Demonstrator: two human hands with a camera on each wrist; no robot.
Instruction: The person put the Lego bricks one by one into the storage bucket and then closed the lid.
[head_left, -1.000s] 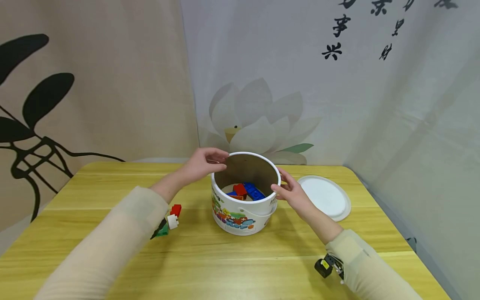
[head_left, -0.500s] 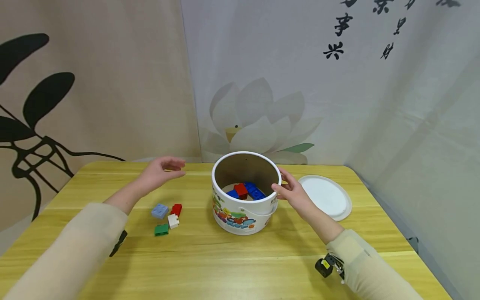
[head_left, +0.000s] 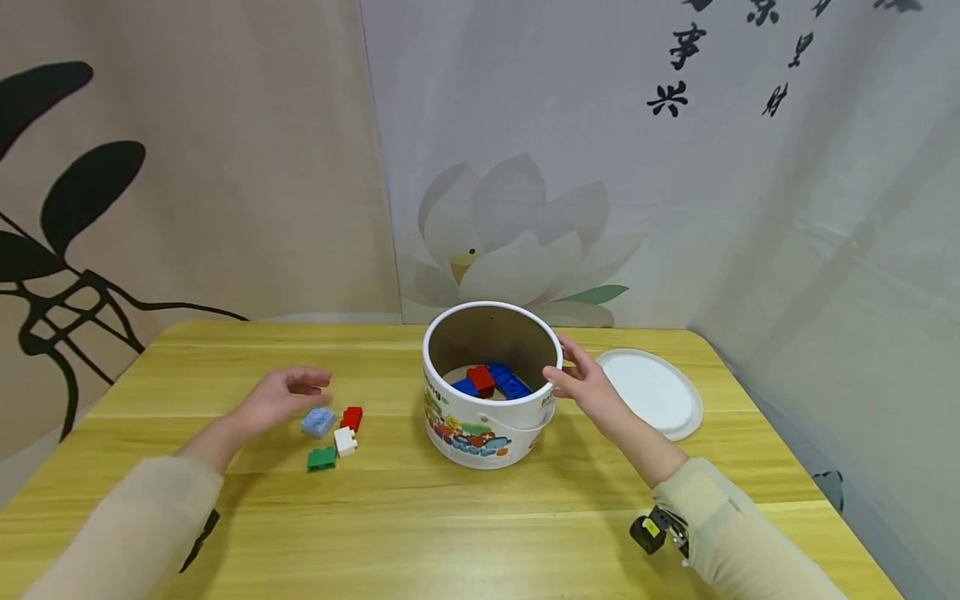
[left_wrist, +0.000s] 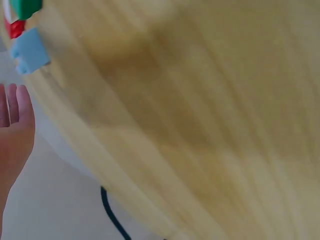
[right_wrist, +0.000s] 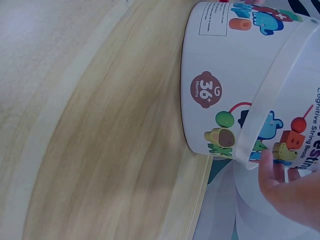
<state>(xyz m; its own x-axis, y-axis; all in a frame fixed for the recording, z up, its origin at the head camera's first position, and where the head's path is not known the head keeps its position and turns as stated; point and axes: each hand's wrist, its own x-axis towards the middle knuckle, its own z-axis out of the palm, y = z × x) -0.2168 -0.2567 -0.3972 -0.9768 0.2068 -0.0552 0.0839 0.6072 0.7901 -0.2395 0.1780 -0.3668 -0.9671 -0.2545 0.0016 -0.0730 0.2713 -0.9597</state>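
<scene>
A white bucket [head_left: 480,433] with printed toy pictures stands lidless on the table. Inside it lie a red block [head_left: 482,380] and several blue blocks [head_left: 510,383]. My right hand [head_left: 588,387] holds the bucket's right side by the rim, thumb in front and fingers farther back. Over the table's left part is my left hand [head_left: 281,396], with nothing in it and its fingers loosely bent. Just beyond its fingertips lies a light blue block [head_left: 318,422]. Close by are a red block [head_left: 352,418], a white block [head_left: 346,442] and a green block [head_left: 322,459].
Right of the bucket, a round white lid [head_left: 651,393] lies flat on the wooden table [head_left: 450,533]. A printed curtain [head_left: 525,125] hangs behind the table's back edge. The bucket's white handle [right_wrist: 272,95] hangs down its side.
My left hand has moved from the bucket's rim leftward and down to beside the light blue block. An orange piece in the bucket no longer shows. My right hand stays at the bucket.
</scene>
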